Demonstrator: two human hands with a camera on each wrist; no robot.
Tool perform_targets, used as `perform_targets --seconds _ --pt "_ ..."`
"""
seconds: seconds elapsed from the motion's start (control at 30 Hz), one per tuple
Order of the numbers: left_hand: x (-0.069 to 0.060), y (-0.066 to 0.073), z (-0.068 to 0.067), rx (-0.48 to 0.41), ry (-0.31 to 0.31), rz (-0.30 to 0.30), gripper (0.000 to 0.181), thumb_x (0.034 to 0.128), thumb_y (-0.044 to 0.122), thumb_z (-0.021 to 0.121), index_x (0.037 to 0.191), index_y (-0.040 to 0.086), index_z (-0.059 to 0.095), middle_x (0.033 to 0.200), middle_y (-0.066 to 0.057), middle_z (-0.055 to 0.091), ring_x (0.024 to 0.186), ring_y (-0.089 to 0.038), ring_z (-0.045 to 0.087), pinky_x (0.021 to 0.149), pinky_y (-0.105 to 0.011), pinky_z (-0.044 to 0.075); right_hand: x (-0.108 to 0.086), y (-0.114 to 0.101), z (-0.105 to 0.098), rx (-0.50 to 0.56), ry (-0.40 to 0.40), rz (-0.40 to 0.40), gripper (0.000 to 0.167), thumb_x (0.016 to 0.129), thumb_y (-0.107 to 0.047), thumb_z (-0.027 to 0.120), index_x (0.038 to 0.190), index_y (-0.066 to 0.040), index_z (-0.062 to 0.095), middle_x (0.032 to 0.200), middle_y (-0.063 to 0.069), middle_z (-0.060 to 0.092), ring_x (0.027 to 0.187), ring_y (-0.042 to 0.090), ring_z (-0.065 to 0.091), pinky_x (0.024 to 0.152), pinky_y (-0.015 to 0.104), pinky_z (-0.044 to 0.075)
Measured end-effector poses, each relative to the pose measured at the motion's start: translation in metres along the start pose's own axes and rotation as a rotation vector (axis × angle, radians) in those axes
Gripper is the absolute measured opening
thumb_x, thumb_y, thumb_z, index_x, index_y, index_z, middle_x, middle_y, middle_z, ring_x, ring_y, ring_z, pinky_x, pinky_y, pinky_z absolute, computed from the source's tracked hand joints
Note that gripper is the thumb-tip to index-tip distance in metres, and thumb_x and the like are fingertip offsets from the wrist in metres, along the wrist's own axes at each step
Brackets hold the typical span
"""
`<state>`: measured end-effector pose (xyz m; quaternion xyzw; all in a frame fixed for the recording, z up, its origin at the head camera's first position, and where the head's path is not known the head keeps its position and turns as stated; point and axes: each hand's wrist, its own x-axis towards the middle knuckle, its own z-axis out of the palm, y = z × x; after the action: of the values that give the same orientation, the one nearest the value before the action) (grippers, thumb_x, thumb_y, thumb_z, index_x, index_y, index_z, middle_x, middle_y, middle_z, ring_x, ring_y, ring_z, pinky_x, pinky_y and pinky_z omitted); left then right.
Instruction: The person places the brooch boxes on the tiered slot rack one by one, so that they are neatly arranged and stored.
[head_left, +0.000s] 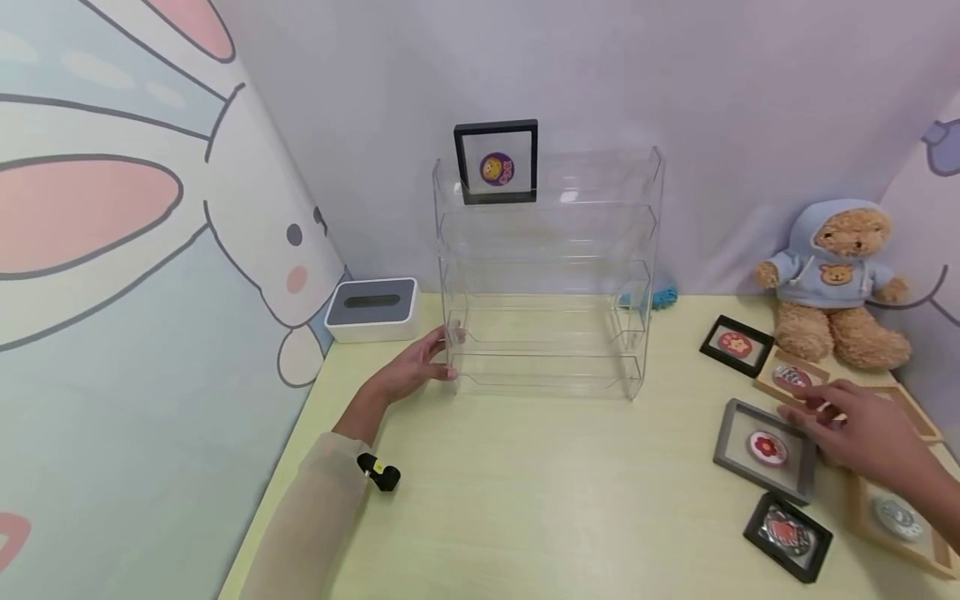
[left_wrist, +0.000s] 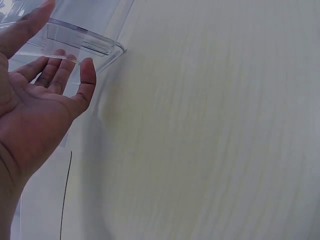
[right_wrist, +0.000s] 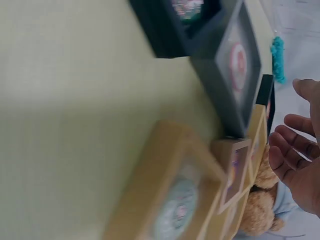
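Note:
In the head view, my left hand grips the lower left side of a clear tiered acrylic rack, with the thumb towards the front. The left wrist view shows the fingers bent around the rack's edge. A black square frame with a purple badge leans on the rack's top tier. Over the picture frames at the right, my right hand hovers with loosely bent fingers and holds nothing. Nearest to it are a small wooden frame and a grey frame. The hand hides parts of the wooden frames beneath.
Two black frames, one upper and one lower, lie beside the grey one. A larger wooden frame lies at the right edge. Behind sits a teddy bear. A tissue box stands left of the rack; a blue item lies right.

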<state>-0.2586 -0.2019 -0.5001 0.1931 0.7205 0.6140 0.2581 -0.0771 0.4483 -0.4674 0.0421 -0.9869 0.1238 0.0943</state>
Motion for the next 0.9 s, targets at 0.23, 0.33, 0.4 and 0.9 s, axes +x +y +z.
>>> perform_targets --seconds 0.23,0.33,0.4,0.9 --pt "-0.002 0.001 -0.001 -0.001 0.009 -0.002 0.095 0.0969 -0.004 0.075 0.175 0.011 0.025 0.181 -0.014 0.03 0.171 -0.036 0.02 0.135 -0.062 0.021 -0.015 0.007 0.014 0.017 -0.049 0.043 0.035 0.095 -0.026 0.087 0.105 0.007 0.079 0.082 0.012 0.071 0.08 0.028 0.071 0.067 0.049 0.056" --pt "-0.002 0.001 -0.001 0.002 0.007 -0.005 0.098 0.0973 -0.003 0.075 0.177 0.013 0.02 0.182 -0.014 0.029 0.171 -0.036 0.02 0.136 -0.062 0.02 -0.018 0.006 0.018 0.029 -0.044 0.06 0.035 0.097 -0.029 0.086 0.1 0.005 0.08 0.085 0.022 0.07 0.108 0.064 0.065 0.082 0.073 0.054" --pt "-0.002 0.001 -0.001 0.005 0.007 -0.009 0.101 0.0974 -0.002 0.076 0.178 0.014 0.017 0.182 -0.013 0.028 0.171 -0.036 0.02 0.137 -0.062 0.02 -0.02 0.004 0.019 0.027 -0.044 0.074 0.035 0.097 -0.03 0.086 0.098 0.004 0.08 0.085 0.026 0.067 0.121 0.078 0.05 0.086 0.08 0.048" --pt "0.0 0.0 0.0 0.017 0.009 -0.01 0.096 0.0979 0.001 0.079 0.176 0.015 0.025 0.182 -0.01 0.031 0.172 -0.033 0.019 0.138 -0.064 0.016 -0.027 0.004 0.031 0.013 -0.041 0.143 0.023 0.095 -0.006 0.083 0.099 0.015 0.074 0.083 0.013 0.054 0.071 0.02 0.048 0.057 0.029 0.034"
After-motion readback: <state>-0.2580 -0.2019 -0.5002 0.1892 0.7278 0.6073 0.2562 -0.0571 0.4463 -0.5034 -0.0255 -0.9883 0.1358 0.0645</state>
